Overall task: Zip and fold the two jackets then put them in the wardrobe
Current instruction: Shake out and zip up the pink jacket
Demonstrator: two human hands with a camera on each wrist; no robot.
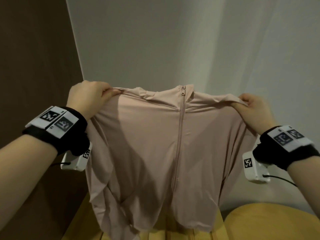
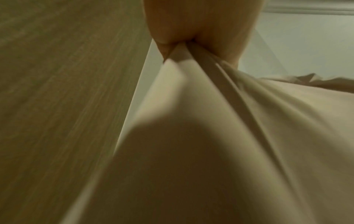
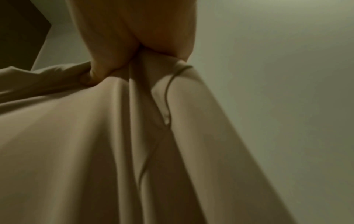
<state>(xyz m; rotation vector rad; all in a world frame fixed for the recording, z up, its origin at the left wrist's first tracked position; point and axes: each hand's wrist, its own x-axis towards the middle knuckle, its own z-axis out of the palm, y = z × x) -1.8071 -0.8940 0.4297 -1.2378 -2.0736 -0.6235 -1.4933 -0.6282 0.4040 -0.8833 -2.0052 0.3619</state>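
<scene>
- The pink jacket (image 1: 166, 144) hangs spread in the air at the centre of the head view, front facing the person, its hem trailing at 6 o'clock over a yellow slatted surface (image 1: 181, 234).
- The left hand (image 1: 88, 97), at 9 o'clock from the collar, pinches the jacket's shoulder seam between thumb and curled fingers; the left wrist view shows the fabric bunched tight in that grip.
- The right hand (image 1: 251, 108), at 3 o'clock from the collar, holds the other shoulder the same way, fingers curled round a fold of cloth; the right wrist view confirms cloth gathered in the pinch.
- The zipper (image 1: 181, 118) runs closed from the hem region up to the collar, with the pull (image 1: 183, 91) sitting at the top, at 12 o'clock on the garment.
- Judging from that, the zipping step looks done for this jacket, and the step in hand is holding it out flat, ready to fold.
- The next move probably calls for lowering it onto the surface at 6 o'clock, keeping both shoulders level so the front lies smooth, then folding sleeves and body.
- A rounded yellow cushion (image 1: 270, 222) sits at 5 o'clock; the second jacket is not in view, and I cannot tell whether the brown panel at 9 o'clock is the wardrobe.
</scene>
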